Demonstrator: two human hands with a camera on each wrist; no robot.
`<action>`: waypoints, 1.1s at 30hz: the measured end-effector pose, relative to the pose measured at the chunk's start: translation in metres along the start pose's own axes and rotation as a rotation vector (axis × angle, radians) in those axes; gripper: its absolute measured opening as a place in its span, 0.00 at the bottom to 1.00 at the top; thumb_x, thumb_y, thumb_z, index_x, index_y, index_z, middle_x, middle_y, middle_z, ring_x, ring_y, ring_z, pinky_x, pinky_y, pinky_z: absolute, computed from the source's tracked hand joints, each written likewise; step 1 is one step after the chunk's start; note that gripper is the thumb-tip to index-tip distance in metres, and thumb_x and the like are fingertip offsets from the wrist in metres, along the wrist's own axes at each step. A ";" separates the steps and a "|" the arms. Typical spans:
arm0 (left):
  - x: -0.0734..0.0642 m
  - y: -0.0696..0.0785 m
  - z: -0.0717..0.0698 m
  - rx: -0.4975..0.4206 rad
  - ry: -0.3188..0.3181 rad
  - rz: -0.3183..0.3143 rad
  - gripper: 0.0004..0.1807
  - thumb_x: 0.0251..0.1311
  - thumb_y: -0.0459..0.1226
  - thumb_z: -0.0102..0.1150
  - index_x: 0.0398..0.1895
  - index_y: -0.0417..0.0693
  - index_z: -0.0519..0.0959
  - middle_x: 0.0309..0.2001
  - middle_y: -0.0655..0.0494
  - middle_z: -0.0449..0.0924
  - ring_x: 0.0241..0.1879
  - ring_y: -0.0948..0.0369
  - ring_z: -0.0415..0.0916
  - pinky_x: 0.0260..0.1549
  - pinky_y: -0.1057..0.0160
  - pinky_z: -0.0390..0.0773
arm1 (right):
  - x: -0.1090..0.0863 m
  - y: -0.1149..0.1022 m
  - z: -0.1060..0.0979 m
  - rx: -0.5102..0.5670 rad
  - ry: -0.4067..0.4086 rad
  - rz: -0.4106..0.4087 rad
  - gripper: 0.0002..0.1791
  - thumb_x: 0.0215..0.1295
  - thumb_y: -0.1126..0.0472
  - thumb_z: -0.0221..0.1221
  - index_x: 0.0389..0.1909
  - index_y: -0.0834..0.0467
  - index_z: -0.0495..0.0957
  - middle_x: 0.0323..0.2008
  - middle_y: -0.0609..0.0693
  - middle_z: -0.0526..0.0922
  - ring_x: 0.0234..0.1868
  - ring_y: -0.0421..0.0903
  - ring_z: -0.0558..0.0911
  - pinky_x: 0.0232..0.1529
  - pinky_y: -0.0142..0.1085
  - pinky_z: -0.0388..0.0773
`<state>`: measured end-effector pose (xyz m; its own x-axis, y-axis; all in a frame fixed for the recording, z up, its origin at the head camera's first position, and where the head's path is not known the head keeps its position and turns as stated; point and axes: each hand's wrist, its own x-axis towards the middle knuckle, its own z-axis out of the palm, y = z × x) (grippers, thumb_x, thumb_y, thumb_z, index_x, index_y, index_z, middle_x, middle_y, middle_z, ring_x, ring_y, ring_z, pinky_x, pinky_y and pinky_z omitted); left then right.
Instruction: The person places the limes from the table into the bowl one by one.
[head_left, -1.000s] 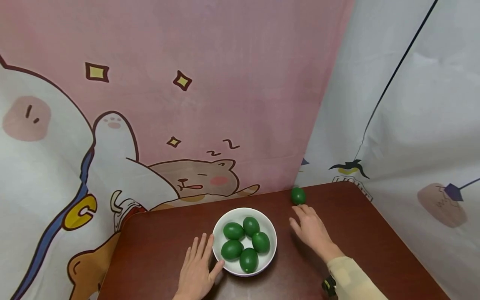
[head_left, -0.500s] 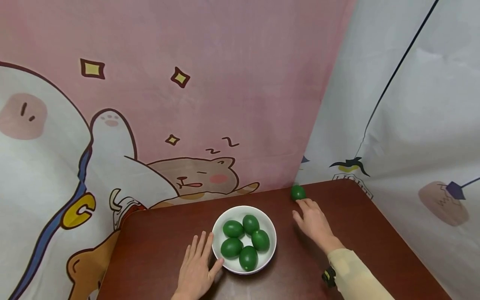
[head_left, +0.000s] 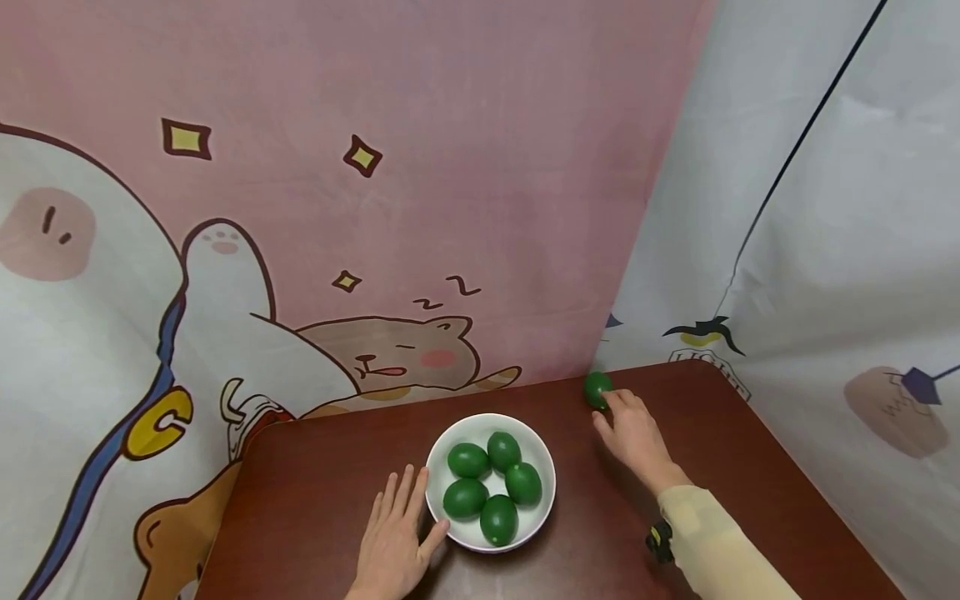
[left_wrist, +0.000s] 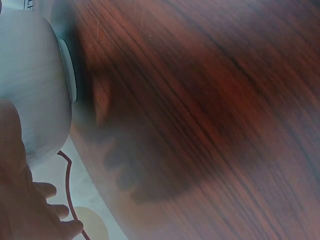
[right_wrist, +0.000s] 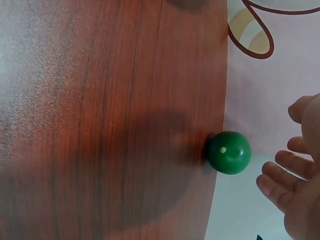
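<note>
A white bowl [head_left: 528,444] holds several green limes [head_left: 465,498] arranged in a ring. My left hand [head_left: 393,533] lies along the bowl's left side, fingers straight and thumb spread, fingertips right at the rim. In the left wrist view, it shows beside the bowl's outer wall [left_wrist: 40,85]. A single lime [head_left: 596,388] sits at the table's back edge. My right hand [head_left: 636,437] reaches over to it, fingertips overlapping its near right side in the head view. In the right wrist view, the loosely bent fingers [right_wrist: 285,175] stand apart from the lime [right_wrist: 229,153].
The brown wooden table [head_left: 322,467] has a rounded back right corner. Behind it hangs a pink cartoon curtain [head_left: 510,208], with a pale printed curtain [head_left: 810,250] on the right. A dark band [head_left: 659,542] shows at the right wrist.
My right hand has moved forward and slightly right, and its fingertips now overlap the lone lime. The left hand, the bowl and the limes stay in place.
</note>
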<state>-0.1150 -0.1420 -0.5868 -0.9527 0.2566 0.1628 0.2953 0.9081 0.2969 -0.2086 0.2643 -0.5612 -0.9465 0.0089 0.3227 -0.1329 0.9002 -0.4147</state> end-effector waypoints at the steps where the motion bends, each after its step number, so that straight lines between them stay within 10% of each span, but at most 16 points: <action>1: 0.000 0.000 0.000 0.000 0.003 0.003 0.43 0.71 0.62 0.53 0.82 0.54 0.58 0.80 0.45 0.57 0.79 0.41 0.52 0.70 0.36 0.62 | 0.001 0.001 0.000 0.002 0.001 0.000 0.25 0.68 0.60 0.64 0.59 0.72 0.77 0.53 0.69 0.78 0.53 0.65 0.78 0.52 0.61 0.80; 33: 0.001 -0.001 0.002 0.012 -0.002 -0.005 0.44 0.70 0.62 0.54 0.82 0.54 0.59 0.79 0.44 0.59 0.78 0.41 0.54 0.70 0.36 0.63 | 0.030 0.025 0.012 0.044 -0.106 0.125 0.30 0.72 0.58 0.61 0.66 0.74 0.69 0.61 0.73 0.72 0.60 0.69 0.74 0.58 0.65 0.75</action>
<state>-0.1162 -0.1419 -0.5890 -0.9543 0.2529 0.1595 0.2898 0.9132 0.2863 -0.2436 0.2818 -0.5726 -0.9818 0.0717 0.1759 -0.0227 0.8751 -0.4833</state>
